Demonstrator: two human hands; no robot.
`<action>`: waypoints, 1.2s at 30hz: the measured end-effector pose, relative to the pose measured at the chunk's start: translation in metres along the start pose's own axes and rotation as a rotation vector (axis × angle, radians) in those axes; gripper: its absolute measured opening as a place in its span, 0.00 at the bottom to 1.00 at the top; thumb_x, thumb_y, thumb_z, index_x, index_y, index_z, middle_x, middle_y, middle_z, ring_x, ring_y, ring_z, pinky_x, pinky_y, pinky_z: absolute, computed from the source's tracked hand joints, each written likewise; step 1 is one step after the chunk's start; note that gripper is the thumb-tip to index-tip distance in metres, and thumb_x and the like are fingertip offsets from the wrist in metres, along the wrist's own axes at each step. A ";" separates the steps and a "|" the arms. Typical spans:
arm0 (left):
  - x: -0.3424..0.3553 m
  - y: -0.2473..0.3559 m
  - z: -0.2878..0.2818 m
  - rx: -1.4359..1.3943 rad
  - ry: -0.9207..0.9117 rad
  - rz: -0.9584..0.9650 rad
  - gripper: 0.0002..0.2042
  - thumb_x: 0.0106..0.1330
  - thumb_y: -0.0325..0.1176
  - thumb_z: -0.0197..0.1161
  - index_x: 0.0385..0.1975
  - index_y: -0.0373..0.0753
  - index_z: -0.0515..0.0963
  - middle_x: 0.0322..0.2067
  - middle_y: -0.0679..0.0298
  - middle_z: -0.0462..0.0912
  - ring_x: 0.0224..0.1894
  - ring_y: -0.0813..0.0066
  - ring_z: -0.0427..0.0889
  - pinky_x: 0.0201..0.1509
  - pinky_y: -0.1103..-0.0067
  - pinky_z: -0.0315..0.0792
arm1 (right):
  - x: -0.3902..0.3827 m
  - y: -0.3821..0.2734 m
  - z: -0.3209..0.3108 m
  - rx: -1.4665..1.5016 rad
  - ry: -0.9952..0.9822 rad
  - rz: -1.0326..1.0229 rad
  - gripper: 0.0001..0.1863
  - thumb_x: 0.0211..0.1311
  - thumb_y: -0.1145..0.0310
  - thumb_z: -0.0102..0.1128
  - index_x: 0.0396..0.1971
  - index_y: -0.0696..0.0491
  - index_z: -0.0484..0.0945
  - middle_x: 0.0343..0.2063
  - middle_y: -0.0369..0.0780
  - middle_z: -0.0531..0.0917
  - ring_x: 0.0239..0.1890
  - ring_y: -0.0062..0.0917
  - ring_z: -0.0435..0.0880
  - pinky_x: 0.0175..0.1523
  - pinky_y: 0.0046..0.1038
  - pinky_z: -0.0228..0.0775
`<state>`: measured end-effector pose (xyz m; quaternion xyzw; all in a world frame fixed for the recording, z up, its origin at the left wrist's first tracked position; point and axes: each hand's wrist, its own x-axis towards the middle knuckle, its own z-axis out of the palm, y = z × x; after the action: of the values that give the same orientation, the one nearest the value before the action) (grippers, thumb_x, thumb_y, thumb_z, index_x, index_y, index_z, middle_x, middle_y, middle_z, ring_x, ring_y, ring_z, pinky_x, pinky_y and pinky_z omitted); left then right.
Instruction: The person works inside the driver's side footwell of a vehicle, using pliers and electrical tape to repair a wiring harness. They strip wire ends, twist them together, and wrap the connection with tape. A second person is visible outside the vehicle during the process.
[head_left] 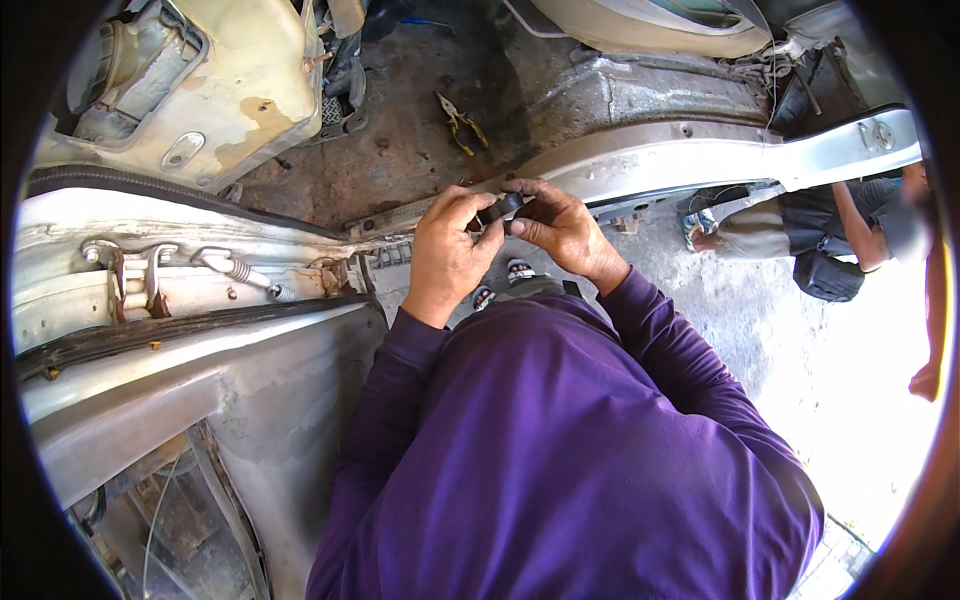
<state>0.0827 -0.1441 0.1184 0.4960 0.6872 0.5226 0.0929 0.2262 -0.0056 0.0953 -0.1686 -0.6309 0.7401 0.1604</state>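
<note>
Between my two hands is a small black ring-shaped roll [502, 208] that looks like black tape. My left hand [455, 248] pinches it from the left with thumb and fingers. From the other side my right hand [567, 228] grips its edge, thumb below and forefinger above; the fingertips are dark with grime. The hands are raised over the door sill of a stripped vehicle. Beyond them, long-nose pliers with yellow handles [461, 124] lie on the rusty bare floor pan [400, 140].
An open door [300, 350] with its hinge and check strap stands at my left. The pale sill [680, 150] curves away to the right. A seat-like pale panel [650, 25] is at the far side. Another person [800, 220] is outside at the right, by a black bag [829, 276].
</note>
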 end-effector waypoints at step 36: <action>0.039 -0.048 0.039 -0.357 -0.210 -0.716 0.09 0.60 0.23 0.65 0.38 0.28 0.84 0.27 0.65 0.85 0.27 0.86 0.78 0.30 0.84 0.71 | 0.055 -0.004 -0.068 -0.635 -0.198 -0.066 0.17 0.57 0.75 0.72 0.48 0.57 0.82 0.47 0.47 0.85 0.49 0.43 0.85 0.54 0.38 0.78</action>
<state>0.0611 -0.0877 0.0774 0.2521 0.7016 0.5149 0.4231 0.2084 0.0796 0.0871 -0.1170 -0.8477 0.5138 0.0618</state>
